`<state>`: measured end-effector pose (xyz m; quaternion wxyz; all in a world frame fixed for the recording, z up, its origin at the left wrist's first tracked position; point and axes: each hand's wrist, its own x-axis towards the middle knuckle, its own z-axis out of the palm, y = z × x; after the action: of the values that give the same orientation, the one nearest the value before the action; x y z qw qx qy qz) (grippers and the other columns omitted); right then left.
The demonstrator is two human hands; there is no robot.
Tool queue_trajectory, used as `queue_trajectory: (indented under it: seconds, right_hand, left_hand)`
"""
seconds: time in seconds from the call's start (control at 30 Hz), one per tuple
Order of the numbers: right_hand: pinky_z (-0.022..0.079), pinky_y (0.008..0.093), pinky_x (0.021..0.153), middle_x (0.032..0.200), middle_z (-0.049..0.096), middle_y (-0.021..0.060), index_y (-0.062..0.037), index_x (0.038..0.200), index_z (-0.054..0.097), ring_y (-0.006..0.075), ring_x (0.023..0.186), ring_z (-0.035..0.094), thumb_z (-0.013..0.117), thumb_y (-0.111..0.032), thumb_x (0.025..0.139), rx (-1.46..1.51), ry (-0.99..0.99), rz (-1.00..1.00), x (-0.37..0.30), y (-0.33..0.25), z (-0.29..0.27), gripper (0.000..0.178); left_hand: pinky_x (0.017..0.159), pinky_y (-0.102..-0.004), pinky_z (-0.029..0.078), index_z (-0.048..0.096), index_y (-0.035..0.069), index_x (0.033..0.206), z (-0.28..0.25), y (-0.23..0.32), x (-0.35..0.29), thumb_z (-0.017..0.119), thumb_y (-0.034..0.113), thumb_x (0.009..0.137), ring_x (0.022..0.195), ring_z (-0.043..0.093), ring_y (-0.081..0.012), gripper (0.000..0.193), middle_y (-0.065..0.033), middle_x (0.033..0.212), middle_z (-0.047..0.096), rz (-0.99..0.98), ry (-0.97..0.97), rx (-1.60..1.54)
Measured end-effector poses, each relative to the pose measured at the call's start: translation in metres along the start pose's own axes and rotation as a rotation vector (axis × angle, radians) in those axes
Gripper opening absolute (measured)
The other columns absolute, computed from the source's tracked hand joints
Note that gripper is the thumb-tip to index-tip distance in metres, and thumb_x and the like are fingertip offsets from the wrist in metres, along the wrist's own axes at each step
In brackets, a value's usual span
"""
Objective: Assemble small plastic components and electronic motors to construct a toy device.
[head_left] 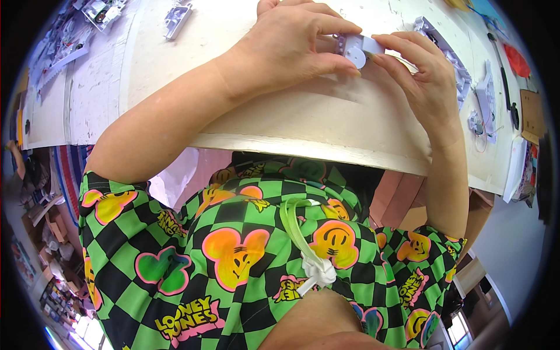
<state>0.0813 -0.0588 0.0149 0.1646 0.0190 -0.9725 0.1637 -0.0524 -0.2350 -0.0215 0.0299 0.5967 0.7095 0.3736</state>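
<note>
Both hands are raised over the white tabletop [280,122], gripping one small white plastic part [354,51]. It has a round disc on its near side, a boxy end on the right and a toothed or ridged edge at the left; its exact kind I cannot make out. My left hand [297,46] pinches it from the left, thumb below and fingers above. From the right, the fingertips of my right hand [421,65] close on the boxy end. A thin pale strand or wire seems to run by the right fingers.
A long white plastic frame [440,44] lies just beyond my right hand. Farther right are another white piece [485,96] and a small part with thin wires [475,123]. A small white housing [177,21] rests at the far left, near a heap of plastic parts [58,55].
</note>
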Motion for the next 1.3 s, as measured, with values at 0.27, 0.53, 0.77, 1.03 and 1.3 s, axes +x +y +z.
queue_trajectory:
  seconds: [0.27, 0.53, 0.77, 1.03, 1.3]
  right_hand:
    - [0.045, 0.0311, 0.069, 0.089, 0.064, 0.0071, -0.005, 0.096, 0.068, 0.0233, 0.076, 0.06, 0.068, -0.014, 0.079, -0.122, -0.045, -0.055, 0.007, -0.01, -0.004, 0.019]
    - [0.046, 0.029, 0.069, 0.089, 0.064, 0.0055, -0.0051, 0.1, 0.067, 0.02, 0.077, 0.059, 0.068, -0.014, 0.08, -0.065, -0.011, -0.041, -0.001, -0.005, 0.002, 0.022]
    - [0.045, 0.0272, 0.068, 0.086, 0.062, 0.0044, -0.005, 0.102, 0.066, 0.0166, 0.073, 0.056, 0.065, -0.011, 0.082, 0.101, 0.01, 0.181, -0.018, 0.008, -0.01, 0.02]
    - [0.042, 0.0308, 0.069, 0.079, 0.061, 0.0036, -0.0062, 0.09, 0.066, 0.0216, 0.073, 0.057, 0.066, -0.01, 0.079, -0.184, 0.03, -0.035, -0.007, -0.009, -0.007, 0.011]
    - [0.041, 0.0305, 0.07, 0.078, 0.062, 0.0026, -0.0065, 0.084, 0.065, 0.0217, 0.073, 0.057, 0.065, -0.009, 0.079, -0.219, 0.072, -0.105, 0.001, -0.016, -0.006, 0.006]
  left_hand:
    - [0.093, -0.0416, 0.034, 0.065, 0.005, 0.109, -0.002, -0.003, -0.001, 0.076, 0.027, 0.07, 0.103, 0.055, -0.0251, 0.046, -0.0111, 0.108, 0.062, -0.012, -0.011, -0.027]
    - [0.089, -0.0434, 0.034, 0.065, 0.007, 0.109, -0.002, 0.007, 0.005, 0.075, 0.025, 0.071, 0.102, 0.055, -0.0243, 0.043, -0.0069, 0.107, 0.064, 0.026, -0.044, 0.049]
    - [0.086, -0.0427, 0.032, 0.064, 0.01, 0.112, -0.001, 0.013, 0.01, 0.074, 0.026, 0.072, 0.101, 0.053, -0.0241, 0.044, -0.0053, 0.104, 0.064, 0.023, -0.083, 0.137]
    - [0.087, -0.042, 0.03, 0.06, 0.011, 0.117, -0.014, 0.018, 0.009, 0.069, 0.025, 0.076, 0.102, 0.05, -0.0234, 0.044, -0.0053, 0.108, 0.06, 0.047, -0.097, 0.315]
    - [0.088, -0.048, 0.029, 0.056, 0.009, 0.12, -0.015, 0.012, 0.008, 0.066, 0.022, 0.078, 0.106, 0.049, -0.0262, 0.045, -0.0076, 0.113, 0.059, 0.09, -0.1, 0.364]
